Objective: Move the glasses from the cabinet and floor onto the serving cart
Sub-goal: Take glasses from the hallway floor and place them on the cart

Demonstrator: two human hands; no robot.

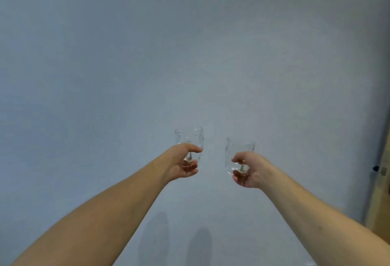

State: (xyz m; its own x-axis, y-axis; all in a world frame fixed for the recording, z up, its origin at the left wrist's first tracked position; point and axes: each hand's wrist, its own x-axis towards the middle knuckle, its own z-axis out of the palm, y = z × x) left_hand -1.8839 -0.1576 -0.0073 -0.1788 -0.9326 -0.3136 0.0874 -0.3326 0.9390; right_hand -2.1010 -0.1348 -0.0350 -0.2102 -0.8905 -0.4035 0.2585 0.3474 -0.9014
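Note:
Both arms reach out in front of a plain pale wall. My left hand (183, 162) grips a clear drinking glass (188, 137) round its lower half, thumb across the front. My right hand (248, 169) grips a second clear glass (239, 146), fingers curled under its base. Both glasses stand upright and look empty, a short gap apart, the left one slightly higher. Neither the cabinet nor the serving cart is in view.
A pale grey-blue wall (147, 55) fills nearly the whole view. At the right edge runs a wooden door or panel (382, 202) with a small dark fitting (376, 168). Two faint shadows fall on the wall low down between the arms.

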